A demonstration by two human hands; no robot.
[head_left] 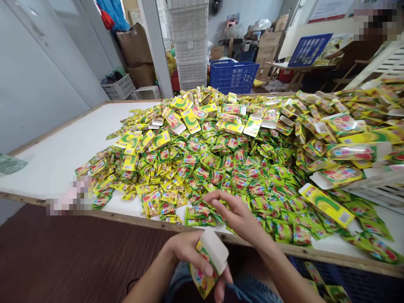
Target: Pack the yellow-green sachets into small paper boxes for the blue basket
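Note:
Close to my lap, beyond the table's front edge, my left hand [192, 254] is wrapped round a small yellow-and-green carton [205, 269]. The carton is tilted, and its white end flap stands open at the top. My right hand [235, 212] reaches over the near edge of the pile with its fingers stretched out and slightly bent. Its fingertips are at some green sachets [199, 210] with a red fruit print; whether they touch them I cannot tell. No item shows in that hand.
The white table [72, 130] bears a large heap of sachets with several open cartons [191, 121] on top. A white basket [378, 189] stands at the right. Behind are a blue crate [233, 75], stacked white crates [191, 46] and a person [362, 50] at another table.

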